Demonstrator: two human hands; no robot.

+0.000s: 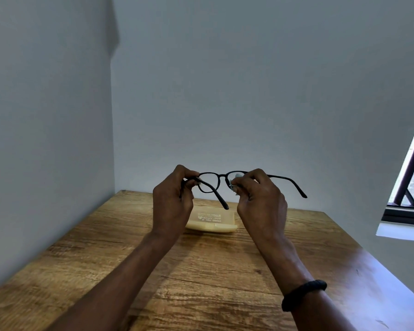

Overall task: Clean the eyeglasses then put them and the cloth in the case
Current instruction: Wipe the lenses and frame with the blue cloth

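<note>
On case (221,227) — white print (209,217), illegible

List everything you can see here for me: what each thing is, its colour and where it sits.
eyeglasses: one, black frame, arms unfolded, held up above the table between both hands
cloth: one, pale, pinched against the right-side lens
case: one, cream with white print, lying on the table below the hands
table: one, brown wood grain, filling the lower view
walls: two, pale grey, meeting in a corner behind the table
window: one, dark frame and bars, right edge
wristband: one, black, right wrist
left hand: one, grips the frame's left end
right hand: one, pinches the cloth on the lens
</note>
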